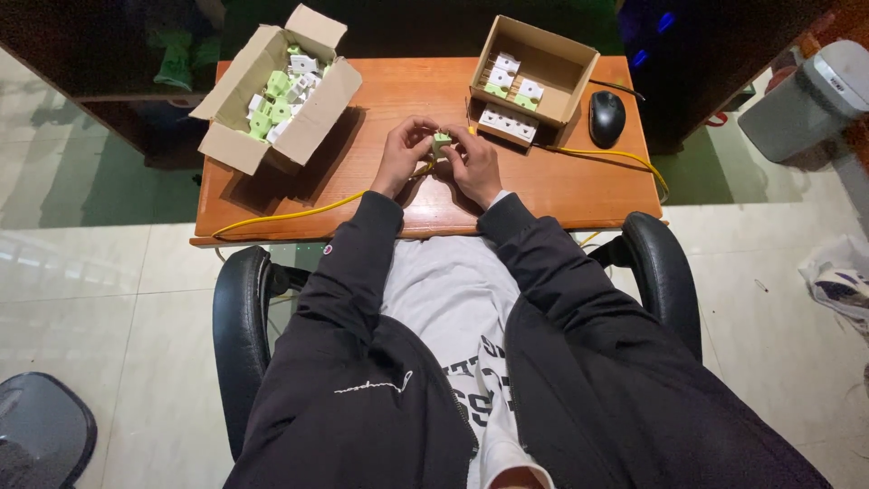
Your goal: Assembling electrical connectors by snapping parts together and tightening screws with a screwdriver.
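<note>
Desk (561,195): wooden, with a yellow cable (299,210) across it.
Left carton (237,127): many loose green-and-white plug parts remain.
Right carton (570,63): a few pieces lie in rows, mostly unfilled.
Left hand (403,154), right hand (472,163): both pinched together on one small green plug piece (441,142) above the desk middle.

Green-white part (441,142) mostly hidden between hands; detail unreadable.

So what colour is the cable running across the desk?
Yellow; the cable shows best in the head view.
</note>
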